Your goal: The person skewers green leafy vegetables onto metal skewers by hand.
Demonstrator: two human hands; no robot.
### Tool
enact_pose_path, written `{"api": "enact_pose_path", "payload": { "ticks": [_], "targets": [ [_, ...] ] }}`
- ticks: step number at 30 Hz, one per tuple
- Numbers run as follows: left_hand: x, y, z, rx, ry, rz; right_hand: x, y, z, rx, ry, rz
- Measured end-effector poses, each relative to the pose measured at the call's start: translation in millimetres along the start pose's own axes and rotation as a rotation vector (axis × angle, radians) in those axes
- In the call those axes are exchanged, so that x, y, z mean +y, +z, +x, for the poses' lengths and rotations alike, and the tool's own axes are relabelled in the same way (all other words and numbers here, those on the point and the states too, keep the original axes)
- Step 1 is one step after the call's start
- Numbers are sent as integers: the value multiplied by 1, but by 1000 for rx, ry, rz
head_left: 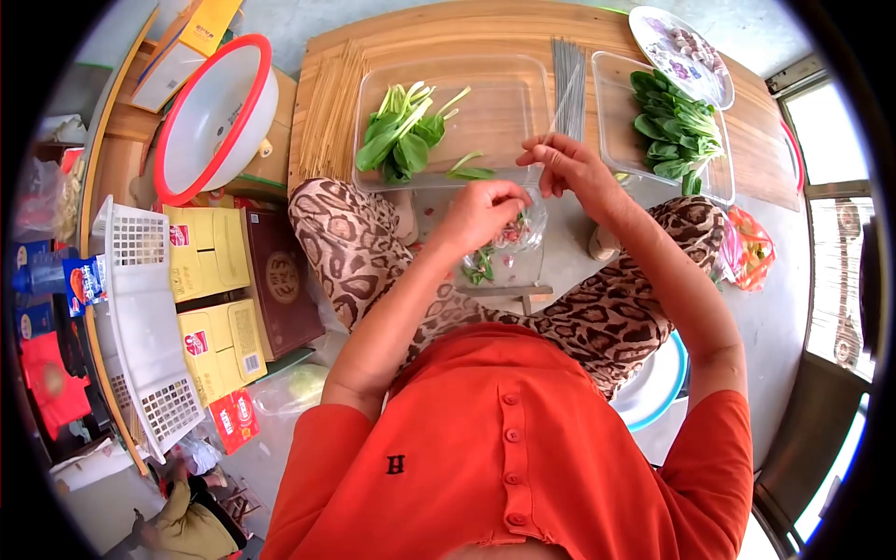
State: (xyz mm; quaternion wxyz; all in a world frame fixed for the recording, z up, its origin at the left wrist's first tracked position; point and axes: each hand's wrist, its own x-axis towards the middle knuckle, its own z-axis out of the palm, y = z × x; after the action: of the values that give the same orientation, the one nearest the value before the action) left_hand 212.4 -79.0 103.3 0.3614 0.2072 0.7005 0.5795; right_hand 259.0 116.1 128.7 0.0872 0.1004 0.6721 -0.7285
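Note:
My left hand (483, 217) is above my lap with its fingers curled together; what they hold, if anything, is hidden. Close beside it, at the front edge of the table, my right hand (571, 171) has bent fingers drawn together. A thin pale line rises near its fingertips, but I cannot tell whether it is held. In front of my hands lies a clear plastic tray (499, 84) with a bunch of leafy greens (403, 140) and a loose leaf (471, 171). Below my hands, a clear plastic bag (527, 231) contains green and reddish scraps.
Wooden sticks (327, 112) lie left of the tray, thin grey metal skewers (567, 89) right of it. A second tray (611, 131) holds more greens (674, 126), near a plate (658, 28) with food. A red-rimmed basin (173, 140) and boxes (210, 252) stand left.

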Motion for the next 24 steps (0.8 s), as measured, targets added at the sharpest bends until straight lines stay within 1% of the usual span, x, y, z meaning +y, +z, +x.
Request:
{"api": "enact_pose_path", "payload": {
  "ticks": [1,2,3,4,5,7,9,11,12,13,14,15,17,19,21,22,23,24],
  "targets": [
    [0,2,2,-61,5,68,10,-9,7,-2,-3,5],
    [9,0,3,-133,-44,103,13,-13,11,-26,27,125],
    [14,-6,7,-131,-46,107,15,-16,14,-50,59,245],
    [19,-14,15,-85,3,168,19,-19,13,18,66,270],
    [22,-25,25,-42,51,227,18,-23,13,22,68,275],
    [0,-66,63,200,175,286,19,-33,12,66,29,249],
    [-12,-114,99,495,209,547,18,-37,12,98,18,238],
    [-13,-150,121,582,123,786,16,-39,13,94,35,236],
    [-22,-168,134,578,127,788,16,-39,13,99,33,238],
    [-36,-185,147,563,43,876,16,-37,13,93,29,225],
    [-37,-189,152,547,-42,962,16,-36,12,87,27,213],
    [-40,-192,157,541,-42,964,17,-35,13,91,29,216],
    [-48,-196,165,506,-199,982,18,-35,14,83,26,196],
    [-63,-199,173,494,-217,952,18,-35,14,92,37,199],
    [-69,-193,173,571,-208,882,16,-35,13,100,53,200],
    [-72,-191,173,567,-215,891,13,-35,12,103,56,193],
    [-61,-183,167,565,-218,890,12,-34,11,104,58,187],
    [-49,-174,161,463,-202,908,12,-33,12,104,61,189]
  ]
}}
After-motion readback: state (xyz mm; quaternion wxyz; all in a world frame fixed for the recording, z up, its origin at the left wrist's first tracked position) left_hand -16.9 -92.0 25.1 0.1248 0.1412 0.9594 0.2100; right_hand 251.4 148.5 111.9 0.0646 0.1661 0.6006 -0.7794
